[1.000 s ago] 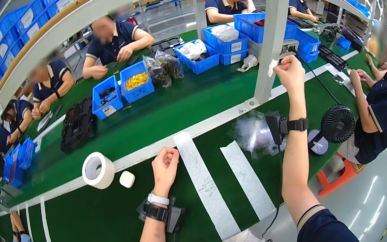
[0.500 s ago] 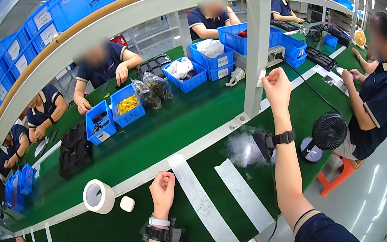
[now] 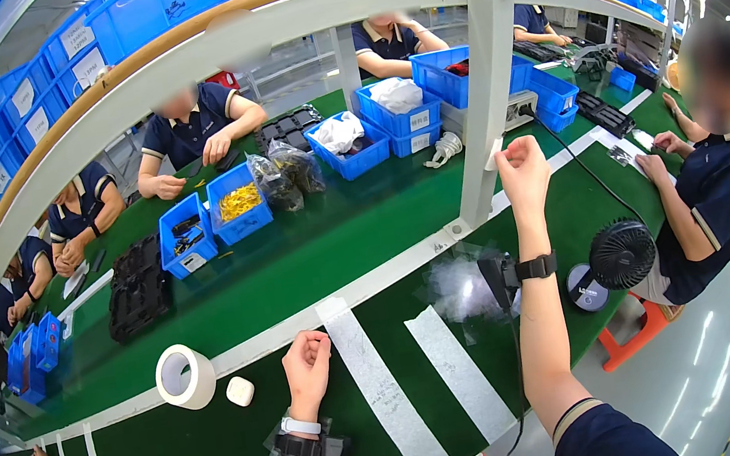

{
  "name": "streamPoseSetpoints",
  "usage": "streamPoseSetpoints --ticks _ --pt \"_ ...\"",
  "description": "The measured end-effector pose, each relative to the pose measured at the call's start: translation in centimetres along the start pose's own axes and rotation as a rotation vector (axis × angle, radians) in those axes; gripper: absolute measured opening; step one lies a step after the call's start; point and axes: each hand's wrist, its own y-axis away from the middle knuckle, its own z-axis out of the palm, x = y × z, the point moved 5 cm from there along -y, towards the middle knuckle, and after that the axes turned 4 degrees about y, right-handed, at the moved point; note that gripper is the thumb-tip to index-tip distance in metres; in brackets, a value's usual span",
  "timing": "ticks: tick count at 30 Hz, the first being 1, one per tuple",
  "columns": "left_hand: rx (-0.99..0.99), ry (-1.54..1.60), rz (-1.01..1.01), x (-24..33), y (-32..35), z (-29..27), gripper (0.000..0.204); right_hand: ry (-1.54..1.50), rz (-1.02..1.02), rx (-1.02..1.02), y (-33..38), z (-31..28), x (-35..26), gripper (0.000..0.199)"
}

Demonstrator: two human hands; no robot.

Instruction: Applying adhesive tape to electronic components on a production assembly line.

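My left hand is closed above the green table, its fingers curled in and nothing showing in them. It is just left of a long white tape strip stuck down on the tabletop. My right hand is raised beside the white metal post, thumb and fingers pinched together. A small white piece shows at the post by its fingertips; I cannot tell whether the fingers hold it. A shorter tape strip lies between my forearms. To the left of my left hand are a tape roll and a small white case.
A black fan stands right of my right forearm, near a round dark tin. Clear plastic film lies near the post. Beyond the white rail are blue bins, a black tray and seated co-workers; another co-worker sits right.
My hands have barely moved, with the left slightly lower. The co-worker on the right has leaned in and turned the head; one across the table has raised a hand.
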Motion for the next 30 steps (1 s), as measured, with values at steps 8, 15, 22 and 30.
streamPoseSetpoints --ticks 8,15,22,30 --pt "-0.022 -0.015 -0.033 -0.5 -0.1 0.0 0.003 0.035 0.007 -0.035 -0.2 -0.7 0.1 0.022" --pt "0.001 0.026 0.036 -1.8 -0.1 -0.3 0.006 0.106 -0.107 0.008 -0.2 0.0 0.4 0.02" --pt "0.001 -0.008 0.037 -1.6 -0.1 -0.3 0.009 0.179 -0.066 -0.081 -0.3 -0.2 0.2 0.023" --pt "-0.011 -0.068 0.04 -1.3 -0.1 -0.4 0.004 0.204 -0.033 -0.135 -0.2 -0.6 -0.7 0.022"
